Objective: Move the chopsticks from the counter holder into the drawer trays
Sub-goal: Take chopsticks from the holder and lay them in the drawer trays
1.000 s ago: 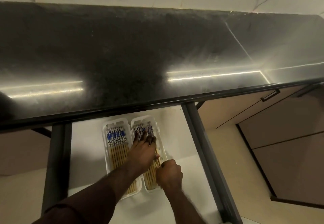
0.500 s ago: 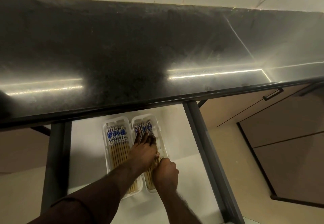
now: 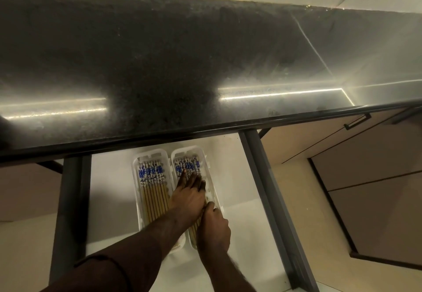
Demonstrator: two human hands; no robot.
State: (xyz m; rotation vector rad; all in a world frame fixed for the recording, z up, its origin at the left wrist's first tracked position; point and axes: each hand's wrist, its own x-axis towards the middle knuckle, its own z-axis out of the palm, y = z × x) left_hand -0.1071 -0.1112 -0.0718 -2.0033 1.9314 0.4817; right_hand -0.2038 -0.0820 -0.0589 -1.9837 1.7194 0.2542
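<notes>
My left hand [image 3: 190, 194] presses flat on chopsticks [image 3: 187, 167] in the right tray [image 3: 211, 186]; right hand [image 3: 214, 227] curled at their near ends, grasp unclear.

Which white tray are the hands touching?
The right tray, nearer the drawer's right side. Both the left hand and right hand rest on its chopsticks; the left tray lies untouched.

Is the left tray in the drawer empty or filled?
Filled: the left tray holds a row of chopsticks lying flat, side by side.
</notes>
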